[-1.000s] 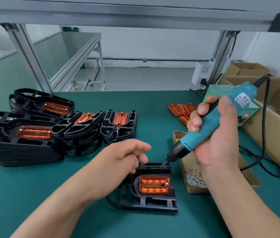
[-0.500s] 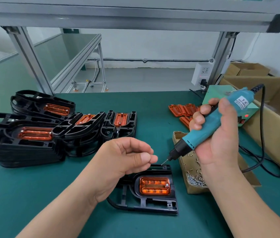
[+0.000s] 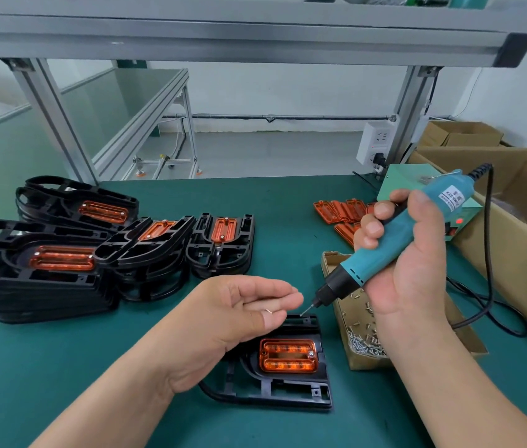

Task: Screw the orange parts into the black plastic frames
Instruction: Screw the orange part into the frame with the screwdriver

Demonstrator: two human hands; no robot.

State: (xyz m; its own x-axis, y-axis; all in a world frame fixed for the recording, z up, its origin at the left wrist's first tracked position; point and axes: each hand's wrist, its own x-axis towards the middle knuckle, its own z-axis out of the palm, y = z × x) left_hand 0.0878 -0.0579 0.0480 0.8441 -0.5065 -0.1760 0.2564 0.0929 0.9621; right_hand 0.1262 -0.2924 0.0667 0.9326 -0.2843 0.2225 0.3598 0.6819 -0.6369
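A black plastic frame (image 3: 288, 393) lies flat on the green mat in front of me, with an orange part (image 3: 288, 355) seated in it and one screw at the part's right end. My left hand (image 3: 239, 315) hovers just above the frame's left side, palm turned up, pinching a small screw (image 3: 268, 311) between thumb and fingers. My right hand (image 3: 407, 270) grips a teal electric screwdriver (image 3: 394, 234) slanted down to the left. Its bit tip (image 3: 303, 313) sits close to my left fingertips, above the frame's far edge.
Stacks of black frames with orange parts (image 3: 61, 253) fill the left of the mat. Loose orange parts (image 3: 343, 210) lie at the far right. A small cardboard box of screws (image 3: 362, 344) stands right of the frame. A large carton (image 3: 514, 253) and the screwdriver's cable (image 3: 488, 286) border the right side.
My left hand lifted off the frame and turned palm up, showing the screw. The screwdriver's bit stayed near the frame's far edge, now beside my left fingertips.
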